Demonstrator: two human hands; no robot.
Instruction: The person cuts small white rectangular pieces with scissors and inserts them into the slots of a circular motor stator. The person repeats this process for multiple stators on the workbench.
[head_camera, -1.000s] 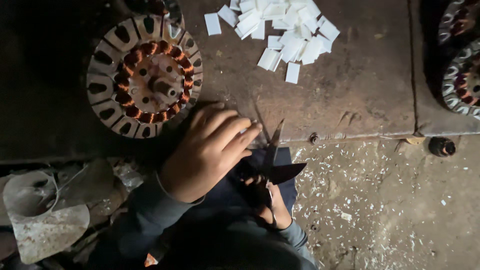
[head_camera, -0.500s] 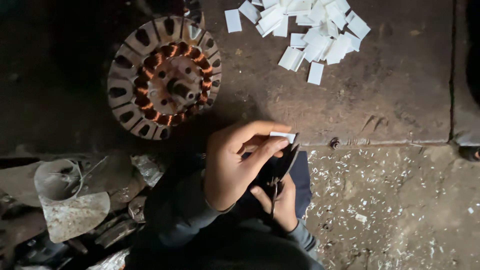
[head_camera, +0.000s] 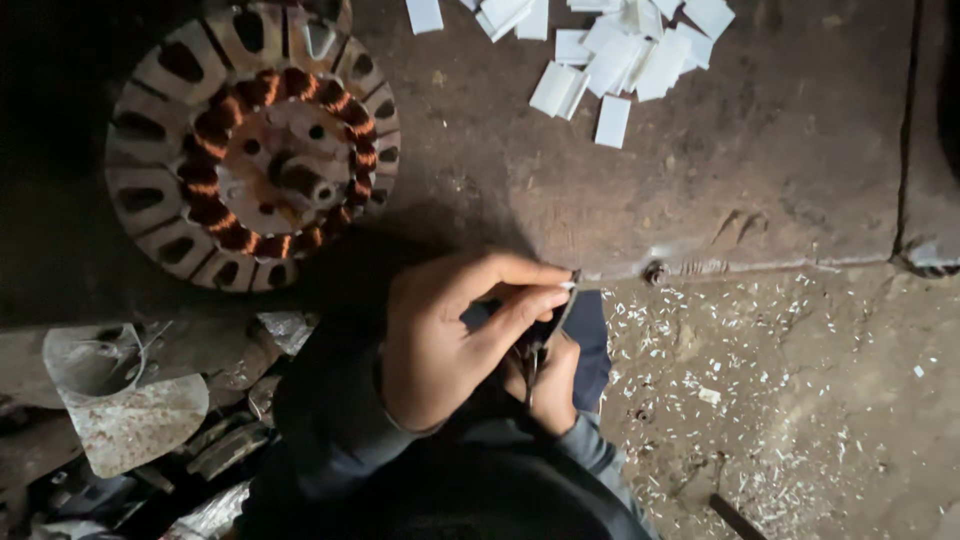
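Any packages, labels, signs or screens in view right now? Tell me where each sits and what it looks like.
None: no package, label, sign or screen shows.
Blank white slips: a loose pile of small rectangles at the top, on the brown slab.
Left hand pinches something thin and pale; too dark to say what it is.
Right hand sits under it, holding dark scissors.

Bare slab (head_camera: 760, 190) lies open between stator (head_camera: 250, 150) and paper slips (head_camera: 620, 50).
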